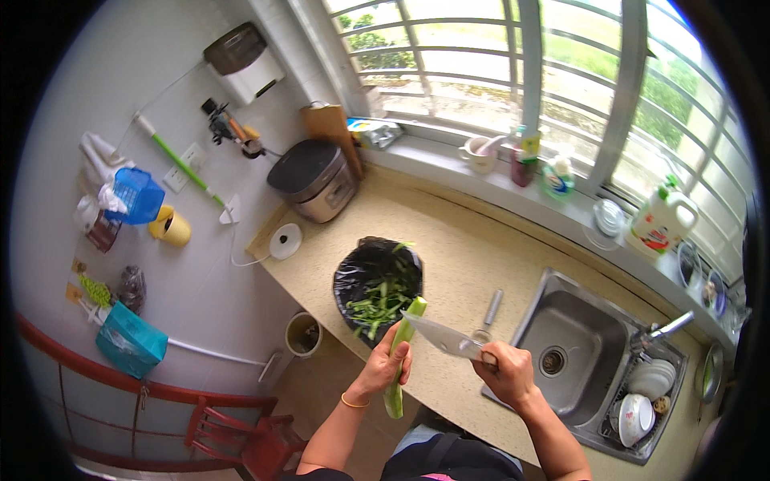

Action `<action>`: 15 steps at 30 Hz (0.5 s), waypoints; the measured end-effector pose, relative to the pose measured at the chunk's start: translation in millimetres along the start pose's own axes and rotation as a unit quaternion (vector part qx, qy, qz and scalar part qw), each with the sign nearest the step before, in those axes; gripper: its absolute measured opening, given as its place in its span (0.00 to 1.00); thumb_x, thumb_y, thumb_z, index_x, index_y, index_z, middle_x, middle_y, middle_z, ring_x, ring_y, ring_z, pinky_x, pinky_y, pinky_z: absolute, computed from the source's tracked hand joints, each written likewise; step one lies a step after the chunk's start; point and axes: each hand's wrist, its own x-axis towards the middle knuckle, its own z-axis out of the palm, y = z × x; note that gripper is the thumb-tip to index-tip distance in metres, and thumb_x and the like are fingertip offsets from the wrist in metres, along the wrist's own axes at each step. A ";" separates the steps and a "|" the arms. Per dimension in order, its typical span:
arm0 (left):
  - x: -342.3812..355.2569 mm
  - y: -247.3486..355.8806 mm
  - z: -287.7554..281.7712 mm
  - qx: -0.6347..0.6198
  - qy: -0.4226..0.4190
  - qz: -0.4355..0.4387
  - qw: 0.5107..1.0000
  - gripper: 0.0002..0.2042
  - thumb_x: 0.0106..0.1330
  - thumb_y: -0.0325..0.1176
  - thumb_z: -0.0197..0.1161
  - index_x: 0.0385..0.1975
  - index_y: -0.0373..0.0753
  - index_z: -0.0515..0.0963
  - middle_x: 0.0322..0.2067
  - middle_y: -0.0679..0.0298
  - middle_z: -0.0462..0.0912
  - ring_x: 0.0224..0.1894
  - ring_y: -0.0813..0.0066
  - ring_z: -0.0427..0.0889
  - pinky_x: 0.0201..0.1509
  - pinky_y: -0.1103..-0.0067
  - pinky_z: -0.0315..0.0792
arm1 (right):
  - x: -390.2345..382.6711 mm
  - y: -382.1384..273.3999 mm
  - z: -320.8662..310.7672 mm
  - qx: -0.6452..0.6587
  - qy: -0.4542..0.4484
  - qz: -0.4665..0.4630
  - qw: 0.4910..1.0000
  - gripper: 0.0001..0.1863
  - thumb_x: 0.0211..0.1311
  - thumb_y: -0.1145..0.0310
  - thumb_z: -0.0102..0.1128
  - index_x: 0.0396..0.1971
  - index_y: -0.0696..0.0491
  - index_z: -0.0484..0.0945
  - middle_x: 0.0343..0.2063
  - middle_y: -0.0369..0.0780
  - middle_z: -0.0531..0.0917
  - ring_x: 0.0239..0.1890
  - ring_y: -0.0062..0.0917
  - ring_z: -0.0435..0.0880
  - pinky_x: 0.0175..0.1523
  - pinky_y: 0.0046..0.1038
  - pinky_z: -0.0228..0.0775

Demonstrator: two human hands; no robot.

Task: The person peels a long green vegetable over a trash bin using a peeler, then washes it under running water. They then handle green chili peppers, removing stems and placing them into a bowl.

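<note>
My left hand (383,367) grips a long pale-green vegetable (394,402), held slanting upward at the front edge of a black-lined container (350,272). Green peelings (380,300) lie inside that container. My right hand (504,370) is closed round the handle of a broad knife (453,341). The blade's far end is at the upper part of the vegetable; whether it cuts into it I cannot tell. A metal-handled utensil (493,307) lies on the counter (465,232) behind the knife, its head partly hidden.
A steel sink (577,321) with stacked bowls (638,417) is at right. A rice cooker (317,184) and white lid (285,240) are at back left. Bottles (658,220) line the windowsill. Below are a small bin (303,333) and red chair (265,453).
</note>
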 end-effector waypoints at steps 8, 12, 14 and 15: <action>-16.0 5.7 -82.8 0.052 0.119 -0.029 0.991 0.24 0.64 0.44 0.50 0.56 0.41 0.56 0.12 0.71 0.63 0.12 0.85 0.66 0.15 0.87 0.63 | 69.6 -40.7 83.7 -0.004 -0.076 -0.012 0.997 0.08 0.45 0.71 0.59 0.21 0.52 0.68 0.14 0.41 0.73 0.16 0.33 0.74 0.20 0.29 0.65; -13.0 15.1 -102.7 0.064 0.150 0.003 0.987 0.22 0.64 0.43 0.50 0.54 0.41 0.58 0.12 0.71 0.63 0.10 0.85 0.65 0.14 0.87 0.62 | 68.1 2.7 124.6 -0.107 -0.195 0.108 0.969 0.12 0.51 0.63 0.55 0.20 0.54 0.65 0.16 0.44 0.75 0.18 0.39 0.75 0.23 0.35 0.67; -17.5 10.4 -114.4 0.047 0.170 0.023 0.984 0.22 0.64 0.43 0.49 0.54 0.41 0.57 0.12 0.71 0.62 0.10 0.85 0.65 0.13 0.87 0.62 | 58.5 6.3 127.1 -0.077 -0.185 0.112 0.973 0.13 0.51 0.64 0.57 0.19 0.55 0.65 0.15 0.44 0.74 0.18 0.38 0.75 0.22 0.33 0.66; -16.2 11.7 -121.2 0.067 0.194 0.010 0.979 0.19 0.65 0.42 0.47 0.52 0.41 0.59 0.11 0.71 0.62 0.09 0.85 0.65 0.12 0.87 0.61 | 58.9 4.0 127.5 -0.056 -0.180 0.126 0.974 0.12 0.50 0.65 0.58 0.19 0.55 0.66 0.14 0.44 0.74 0.17 0.37 0.74 0.22 0.32 0.65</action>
